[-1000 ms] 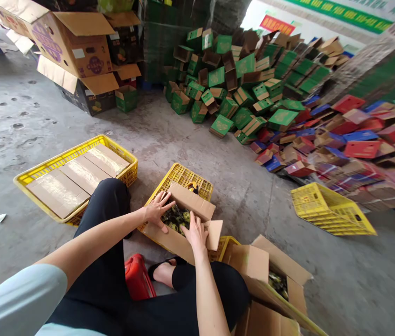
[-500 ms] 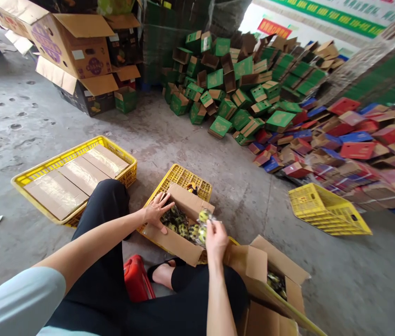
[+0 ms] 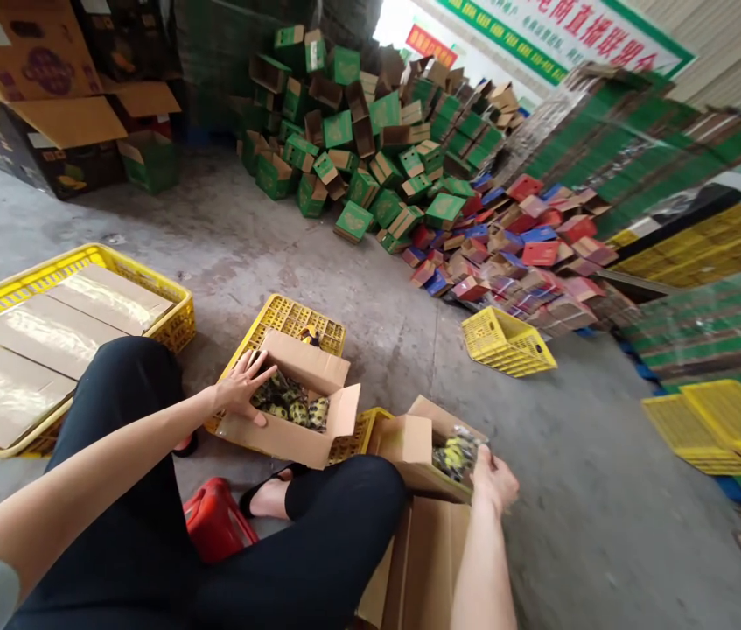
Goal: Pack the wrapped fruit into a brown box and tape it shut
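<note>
My left hand lies with fingers spread over the left end of an open cardboard box. Inside it are several round yellow-green fruits with dark markings, in clear plastic. This box stands on an upturned yellow crate. My right hand is at the right end of a second open cardboard box. Its curled fingers grip the edge of clear plastic around plastic-wrapped fruit, slightly blurred, in that box's opening. A small black and orange object sits on the crate behind the first box.
A yellow crate with taped cartons stands at left. Between my legs is a red object. More cardboard lies by my right knee. Green boxes and red and blue boxes are heaped behind, near another yellow crate.
My right hand has moved right, from above the first box with plastic-wrapped fruit to the second box. My left hand stays spread on the first box. The view has swung right.
</note>
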